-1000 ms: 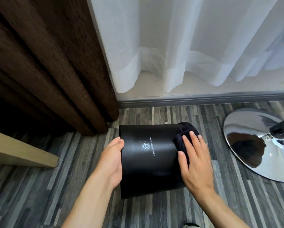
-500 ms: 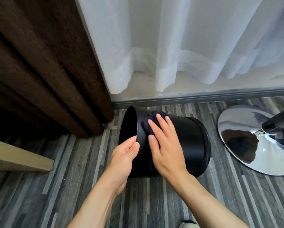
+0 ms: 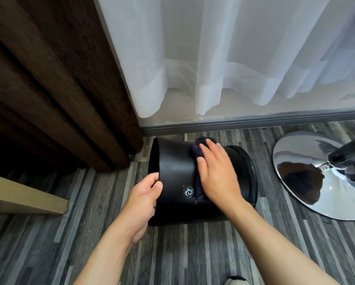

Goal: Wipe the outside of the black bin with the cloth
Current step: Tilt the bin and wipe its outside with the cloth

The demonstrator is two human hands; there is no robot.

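Note:
The black bin (image 3: 175, 171) lies on its side on the grey plank floor, its open mouth facing left and its base toward the right. A round white logo shows on its wall. My left hand (image 3: 143, 199) grips the bin's rim at the lower left, thumb on the outside. My right hand (image 3: 217, 171) lies flat on the upper wall and presses a dark cloth (image 3: 197, 150) against it. Only the cloth's far edge and a strip along my palm show.
A brown curtain (image 3: 55, 75) hangs at the left and a sheer white curtain (image 3: 223, 54) behind the bin. A chrome chair base (image 3: 308, 177) stands close to the right. A wooden board (image 3: 22, 195) juts in at the left. A shoe tip (image 3: 236, 281) shows at the bottom edge.
The bin has rolled, so its logo faces up again. My right hand with the cloth has slid right along the wall. My left hand has shifted to grip the rim.

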